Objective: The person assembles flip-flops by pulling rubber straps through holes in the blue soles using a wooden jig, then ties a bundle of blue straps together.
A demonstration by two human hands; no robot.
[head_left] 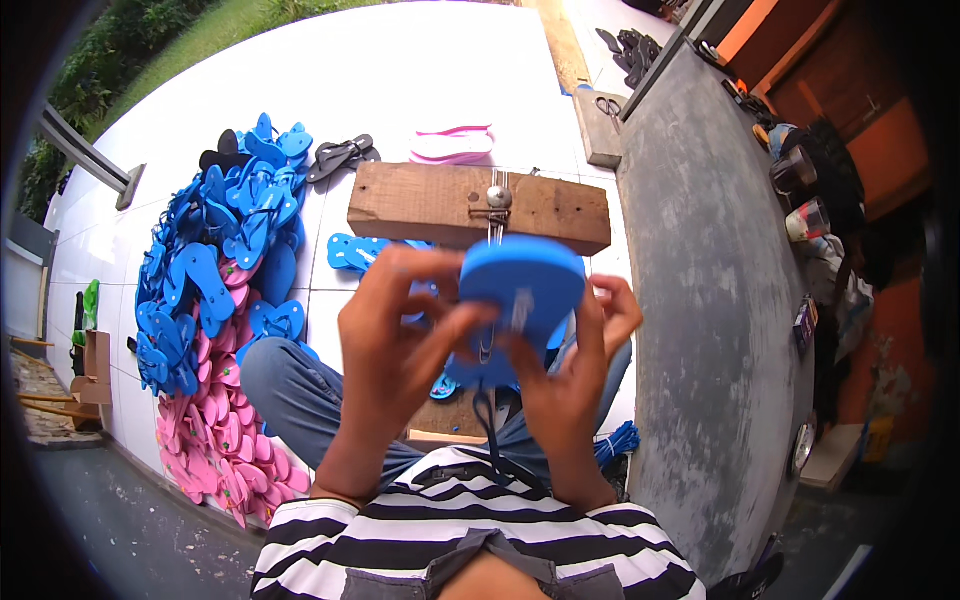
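Observation:
A blue flip-flop (535,280) is held up in front of me, its flat face toward me. My right hand (572,385) grips its right side, thumb on the face and fingers behind the edge. At the left edge, my left hand (405,335) is closed with bent thumb and fingers, slightly blurred. A thin metal loop (487,348) shows near the left thumb. Below the flip-flop hangs a narrow dark strap (488,425). Just beyond stands a wooden block (420,205) with a metal ball and upright rods (499,198) fixed on it.
To the left lies a large heap of blue flip-flops (210,280) and pink flip-flops (235,430). Beyond the block are a black pair (343,157) and a pink pair (452,145). Blue straps (618,441) lie by my right knee. A grey ledge (700,300) runs along the right.

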